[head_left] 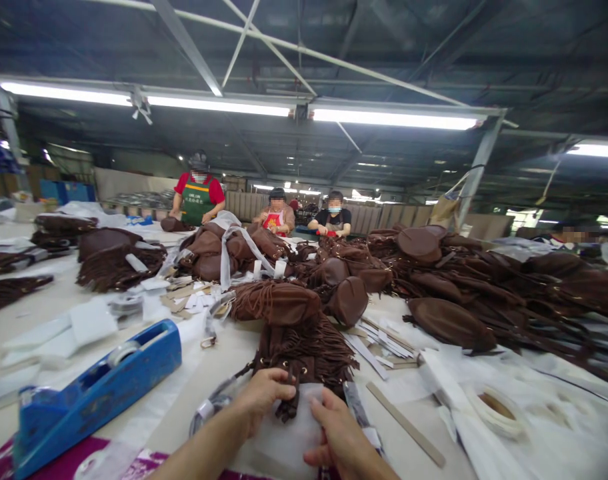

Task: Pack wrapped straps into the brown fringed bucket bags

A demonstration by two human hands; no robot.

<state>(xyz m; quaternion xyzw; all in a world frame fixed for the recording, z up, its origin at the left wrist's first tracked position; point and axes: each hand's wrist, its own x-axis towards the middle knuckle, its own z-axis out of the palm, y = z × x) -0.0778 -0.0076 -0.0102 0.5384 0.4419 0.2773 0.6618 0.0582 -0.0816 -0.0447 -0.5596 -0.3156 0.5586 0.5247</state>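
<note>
In front of me lies a dark brown fringed leather bag [314, 347] with gold eyelets along its near edge. My left hand [258, 400] pinches the bag's brown tassel [287, 409], thumb and fingers closed around it. Below the tassel is a thin, whitish translucent sheet [297, 437]. My right hand [341, 430] has its thumb on the right edge of this sheet, with the fingers curled behind it. The bag's strap and some clear wrapping lie beside my left wrist.
A blue tape dispenser [104, 393] stands at left. White foam pieces [89, 323] lie behind it. Heaped brown bags [449, 320] cover the table's far side and right. A tape roll [495, 410] and cardboard strip [407, 423] lie at right. Three co-workers [199, 197] are across the table.
</note>
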